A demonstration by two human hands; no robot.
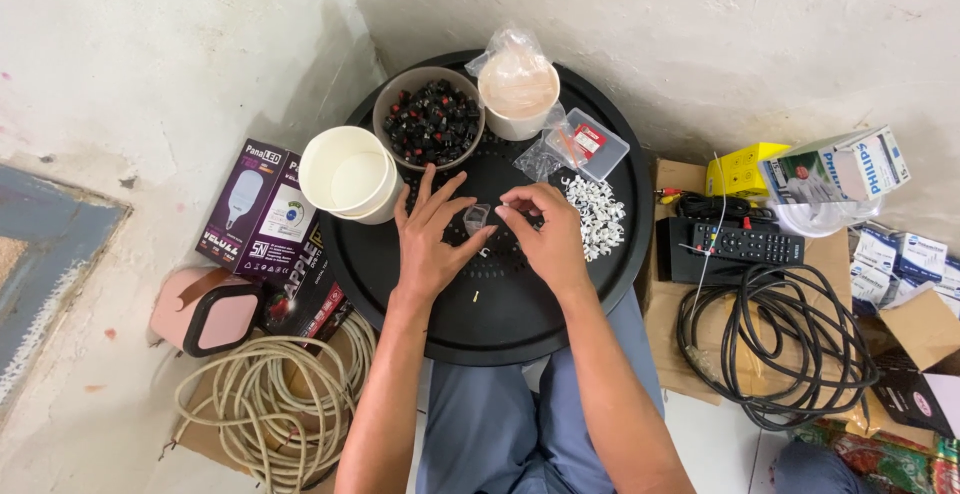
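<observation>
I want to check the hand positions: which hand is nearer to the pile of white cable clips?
Right. The right hand lies just beside the pile of white cable clips, almost touching it; the left hand is farther away, beyond the right hand.
</observation>
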